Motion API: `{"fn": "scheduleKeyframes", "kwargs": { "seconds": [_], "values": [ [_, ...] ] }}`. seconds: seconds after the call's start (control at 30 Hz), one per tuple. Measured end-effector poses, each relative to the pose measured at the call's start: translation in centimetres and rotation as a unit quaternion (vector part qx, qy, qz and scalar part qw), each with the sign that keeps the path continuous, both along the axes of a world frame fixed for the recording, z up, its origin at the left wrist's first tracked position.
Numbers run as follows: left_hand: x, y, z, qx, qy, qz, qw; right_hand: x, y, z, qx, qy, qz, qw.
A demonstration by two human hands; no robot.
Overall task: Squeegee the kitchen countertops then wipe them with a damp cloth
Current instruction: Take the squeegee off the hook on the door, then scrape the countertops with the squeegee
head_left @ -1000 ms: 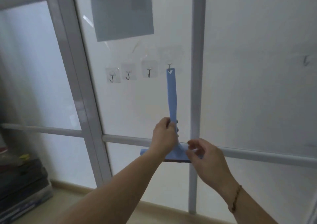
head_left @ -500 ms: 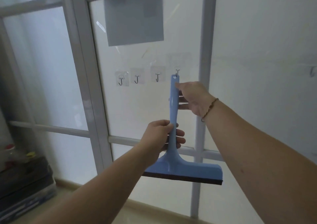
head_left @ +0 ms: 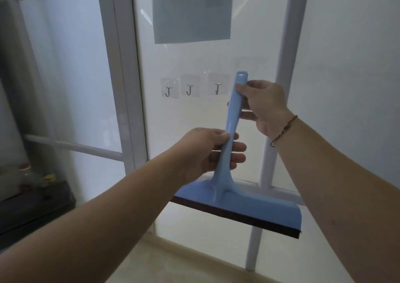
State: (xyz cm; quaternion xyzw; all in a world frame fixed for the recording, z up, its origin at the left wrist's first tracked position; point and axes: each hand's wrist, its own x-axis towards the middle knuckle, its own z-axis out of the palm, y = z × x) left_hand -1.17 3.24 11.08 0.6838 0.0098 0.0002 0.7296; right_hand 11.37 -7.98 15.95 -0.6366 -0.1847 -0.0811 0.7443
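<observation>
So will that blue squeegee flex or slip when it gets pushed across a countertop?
The squeegee looks like moulded plastic, likely stiff and light. Its dark blade edge probably flexes. The glossy handle may be slippery when wet; left hand and right hand both grip it.

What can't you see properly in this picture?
All in the head view:
- The fourth hook: hidden behind the squeegee handle and the right hand.
- The left hand fingers: partly hidden behind the handle.
- The bottles at the left edge: blurred and dim, so their contents can't be told.
- The grey sheet on the glass: cut off by the top edge.
- The countertops: not in view.
</observation>
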Motion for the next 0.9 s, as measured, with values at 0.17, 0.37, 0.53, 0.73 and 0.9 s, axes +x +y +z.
{"fn": "scheduleKeyframes", "kwargs": {
  "seconds": [0.17,0.37,0.53,0.73,0.9],
  "values": [
    [-3.4,3.2,-3.5,0.083,0.042,-0.035,0.995,-2.8,-0.9,-3.1,-0.061,-0.021,0.046,0.997],
    [-12.2,12.0,-9.1,0.301,0.098,0.038,0.948,-7.3,5.3,-11.8,-0.1,0.017,0.295,0.95],
    [-25.4,19.5,-17.9,0.53,0.211,0.142,0.809,-14.1,16.8,-20.0,-0.436,0.019,0.544,0.716],
    [-46.6,23.2,-23.9,0.515,0.349,0.212,0.754,-36.6,30.7,-31.3,-0.536,-0.179,0.636,0.525],
    [-65.6,21.2,-27.5,0.478,0.355,0.435,0.675,-59.5,33.4,-36.7,-0.46,-0.16,0.684,0.543]
  ]
}}
